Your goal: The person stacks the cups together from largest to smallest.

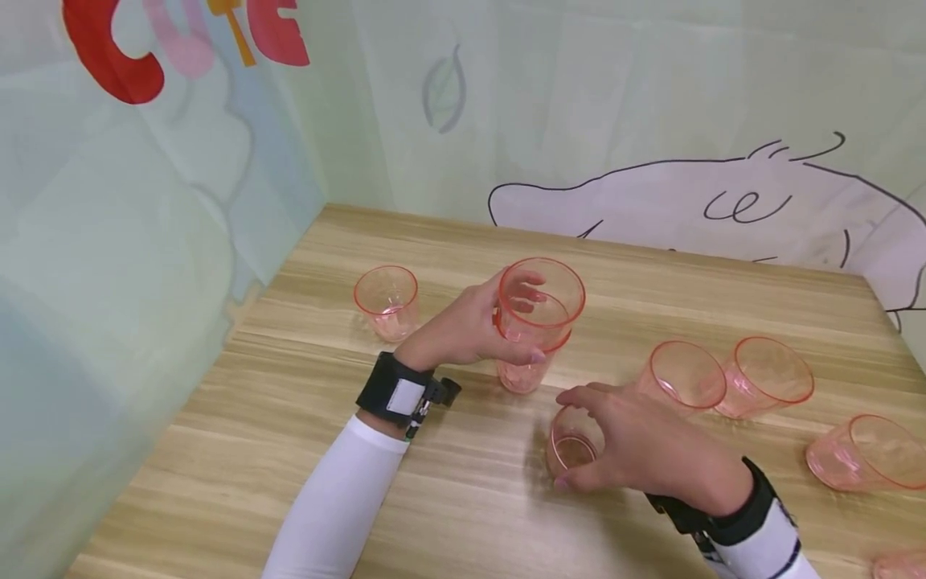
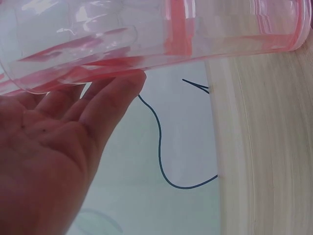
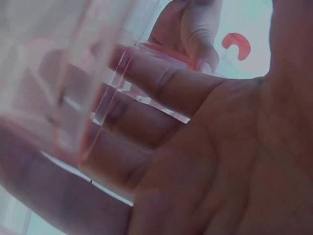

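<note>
My left hand [image 1: 473,328] grips a pair of clear pink plastic cups, one set in the other, with fingers behind and thumb in front. The upper cup [image 1: 546,318] shows a red rim, and the lower cup [image 1: 522,376] reaches down close over the table. In the left wrist view the stacked cups [image 2: 181,29] lie across the top, against the fingertips. Nearer the front, my right hand [image 1: 651,438] holds another pink cup [image 1: 574,462] between thumb and fingers. That cup [image 3: 73,103] is blurred in the right wrist view, with the fingers around it.
One pink cup [image 1: 391,310] stands at the left on the wooden table [image 1: 275,450]. To the right are two cups side by side, the nearer cup [image 1: 683,378] and its neighbour [image 1: 770,378]. A cup [image 1: 861,454] sits farther right. Printed cloth [image 1: 593,96] hangs behind.
</note>
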A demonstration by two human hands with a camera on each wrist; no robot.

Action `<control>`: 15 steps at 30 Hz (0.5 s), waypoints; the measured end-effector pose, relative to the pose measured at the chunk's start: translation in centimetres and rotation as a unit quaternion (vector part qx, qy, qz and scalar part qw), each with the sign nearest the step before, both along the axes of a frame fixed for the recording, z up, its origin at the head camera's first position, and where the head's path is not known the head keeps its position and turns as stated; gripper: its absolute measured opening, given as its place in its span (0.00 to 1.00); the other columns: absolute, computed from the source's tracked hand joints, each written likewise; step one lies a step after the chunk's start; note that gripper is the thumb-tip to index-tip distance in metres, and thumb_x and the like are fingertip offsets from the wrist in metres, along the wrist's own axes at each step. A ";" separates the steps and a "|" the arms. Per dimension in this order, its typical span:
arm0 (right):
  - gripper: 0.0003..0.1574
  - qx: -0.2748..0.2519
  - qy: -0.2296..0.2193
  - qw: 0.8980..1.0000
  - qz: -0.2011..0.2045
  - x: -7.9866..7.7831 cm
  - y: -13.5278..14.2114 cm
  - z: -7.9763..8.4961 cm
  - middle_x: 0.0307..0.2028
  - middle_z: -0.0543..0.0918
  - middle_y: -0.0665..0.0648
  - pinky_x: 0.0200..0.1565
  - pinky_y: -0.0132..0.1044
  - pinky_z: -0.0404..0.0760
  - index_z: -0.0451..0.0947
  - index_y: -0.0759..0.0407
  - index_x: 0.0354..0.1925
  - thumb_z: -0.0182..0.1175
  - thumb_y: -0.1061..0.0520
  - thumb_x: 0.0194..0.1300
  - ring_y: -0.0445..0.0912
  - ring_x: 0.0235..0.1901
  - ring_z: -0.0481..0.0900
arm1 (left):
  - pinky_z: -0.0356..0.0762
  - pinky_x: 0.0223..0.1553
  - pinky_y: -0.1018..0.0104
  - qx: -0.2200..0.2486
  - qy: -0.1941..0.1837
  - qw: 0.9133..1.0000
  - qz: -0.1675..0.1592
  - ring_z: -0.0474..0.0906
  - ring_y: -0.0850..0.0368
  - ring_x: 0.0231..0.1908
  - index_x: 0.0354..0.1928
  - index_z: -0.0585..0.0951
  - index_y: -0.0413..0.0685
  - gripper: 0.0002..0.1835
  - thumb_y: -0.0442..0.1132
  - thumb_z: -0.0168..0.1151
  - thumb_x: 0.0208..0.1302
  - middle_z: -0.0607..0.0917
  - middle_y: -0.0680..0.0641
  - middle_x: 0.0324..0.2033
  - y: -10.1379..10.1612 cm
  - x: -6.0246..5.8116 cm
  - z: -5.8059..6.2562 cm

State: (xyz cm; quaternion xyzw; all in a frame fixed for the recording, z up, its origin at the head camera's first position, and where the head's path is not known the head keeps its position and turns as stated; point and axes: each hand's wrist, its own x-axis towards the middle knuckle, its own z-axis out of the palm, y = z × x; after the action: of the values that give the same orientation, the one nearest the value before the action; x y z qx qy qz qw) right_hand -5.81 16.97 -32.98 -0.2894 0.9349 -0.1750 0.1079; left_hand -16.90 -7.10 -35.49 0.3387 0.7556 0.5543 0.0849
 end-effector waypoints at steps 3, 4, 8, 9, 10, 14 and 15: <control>0.42 -0.008 0.008 1.000 0.009 0.1 0.0 -0.1 0.43 0.83 0.44 0.43 0.40 0.81 0.80 0.53 0.53 0.78 0.34 0.44 0.41 0.40 0.81 | 0.80 0.53 0.62 0.005 -0.005 1.000 -0.002 0.77 0.57 0.59 0.67 0.68 0.46 0.44 0.38 0.82 0.48 0.83 0.47 0.55 0.0 0.1 -0.1; 0.39 -0.013 0.014 1.000 0.012 0.1 0.0 -0.1 0.41 0.83 0.43 0.42 0.39 0.81 0.80 0.52 0.51 0.77 0.35 0.45 0.40 0.38 0.80 | 0.80 0.53 0.62 0.005 -0.006 1.000 -0.002 0.77 0.56 0.59 0.67 0.68 0.47 0.44 0.38 0.82 0.48 0.83 0.47 0.56 0.0 0.1 -0.1; 0.32 -0.033 0.035 0.999 0.018 0.1 0.1 -0.1 0.39 0.82 0.42 0.41 0.38 0.81 0.80 0.49 0.48 0.75 0.36 0.49 0.40 0.37 0.81 | 0.80 0.53 0.62 0.006 -0.006 1.000 -0.003 0.77 0.55 0.59 0.66 0.69 0.50 0.44 0.39 0.82 0.48 0.83 0.45 0.56 0.0 0.1 -0.1; 0.31 -0.039 0.038 0.998 0.019 0.1 0.1 -0.1 0.39 0.83 0.42 0.42 0.40 0.82 0.80 0.49 0.48 0.74 0.36 0.50 0.41 0.39 0.82 | 0.80 0.53 0.62 0.005 -0.006 1.000 -0.002 0.77 0.55 0.59 0.66 0.69 0.50 0.44 0.39 0.82 0.48 0.83 0.46 0.56 0.0 0.1 -0.1; 0.31 -0.045 0.042 0.998 0.019 0.1 0.2 -0.1 0.40 0.83 0.43 0.43 0.41 0.82 0.80 0.49 0.48 0.75 0.37 0.51 0.41 0.41 0.82 | 0.80 0.53 0.62 0.005 -0.006 1.000 -0.003 0.77 0.54 0.59 0.66 0.69 0.49 0.44 0.39 0.82 0.48 0.82 0.45 0.56 0.0 0.1 0.0; 0.31 -0.062 0.058 0.996 0.024 -0.1 0.4 0.0 0.42 0.83 0.44 0.45 0.42 0.83 0.80 0.49 0.50 0.75 0.40 0.49 0.43 0.44 0.83 | 0.80 0.54 0.62 0.005 -0.009 1.000 -0.003 0.77 0.52 0.60 0.67 0.68 0.45 0.45 0.39 0.82 0.48 0.82 0.45 0.56 0.1 0.2 0.0; 0.31 -0.065 0.061 0.996 0.025 -0.1 0.5 0.0 0.42 0.83 0.44 0.45 0.42 0.82 0.80 0.49 0.50 0.75 0.42 0.49 0.43 0.44 0.82 | 0.80 0.54 0.62 0.004 -0.010 1.000 -0.003 0.77 0.52 0.60 0.67 0.68 0.45 0.45 0.39 0.82 0.48 0.82 0.47 0.56 0.0 0.2 0.0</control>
State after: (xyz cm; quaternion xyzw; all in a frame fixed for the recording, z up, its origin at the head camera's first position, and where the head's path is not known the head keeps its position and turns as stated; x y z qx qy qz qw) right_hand -5.92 17.43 -32.95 -0.3293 0.9189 -0.2145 0.0356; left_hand -16.74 -7.06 -35.49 0.3357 0.7513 0.5607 0.0925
